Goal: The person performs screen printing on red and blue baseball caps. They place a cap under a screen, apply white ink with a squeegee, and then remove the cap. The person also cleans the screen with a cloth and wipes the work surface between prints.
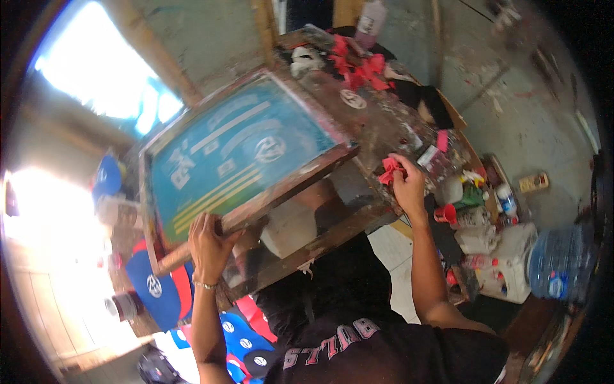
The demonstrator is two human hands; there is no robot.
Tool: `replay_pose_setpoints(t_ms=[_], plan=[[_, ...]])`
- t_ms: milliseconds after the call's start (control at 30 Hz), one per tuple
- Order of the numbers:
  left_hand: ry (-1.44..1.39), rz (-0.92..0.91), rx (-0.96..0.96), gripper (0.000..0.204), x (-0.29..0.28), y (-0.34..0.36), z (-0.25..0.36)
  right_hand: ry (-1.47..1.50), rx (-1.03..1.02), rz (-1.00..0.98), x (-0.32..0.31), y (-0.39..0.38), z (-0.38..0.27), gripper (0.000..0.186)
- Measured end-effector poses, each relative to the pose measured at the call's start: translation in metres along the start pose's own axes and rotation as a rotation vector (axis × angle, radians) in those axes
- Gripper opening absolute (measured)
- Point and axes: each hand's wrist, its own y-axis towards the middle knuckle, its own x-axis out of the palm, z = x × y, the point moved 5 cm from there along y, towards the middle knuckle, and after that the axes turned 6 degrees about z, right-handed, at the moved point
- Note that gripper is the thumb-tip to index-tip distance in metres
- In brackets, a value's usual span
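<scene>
A wooden-framed printing screen [295, 194] is tilted up above a dark glossy tabletop [320, 246]. Its blue-green mesh [249, 153] carries pale lettering, a round emblem and yellow stripes. My left hand [211, 246] is closed round the screen's near edge, towards the left corner, with the thumb beneath. To the right of the screen, my right hand [409, 184] pinches a crumpled red rag [388, 171] over the stained bench. That hand is apart from the frame.
More red rags [364, 69] and a bottle [371, 24] lie at the far end. A red cup [445, 214], jugs and a large blue water bottle [561, 264] stand right. Blue-and-red printed pieces [157, 281] are at left, others below.
</scene>
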Motion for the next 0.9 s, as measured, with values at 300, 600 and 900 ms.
replay_pose_setpoints(t_ms=[300, 600, 900], plan=[[-0.012, 0.022, 0.025, 0.048, 0.017, -0.007, -0.001, 0.328, -0.237, 0.443, -0.045, 0.099, 0.001, 0.016], [-0.02, 0.054, -0.015, 0.048, 0.025, -0.006, -0.002, -0.069, -0.249, 0.389, 0.031, 0.269, -0.002, 0.024], [0.016, 0.037, 0.015, 0.048, 0.032, -0.015, -0.009, -0.573, -0.381, -0.19, 0.116, 0.269, 0.023, 0.044]])
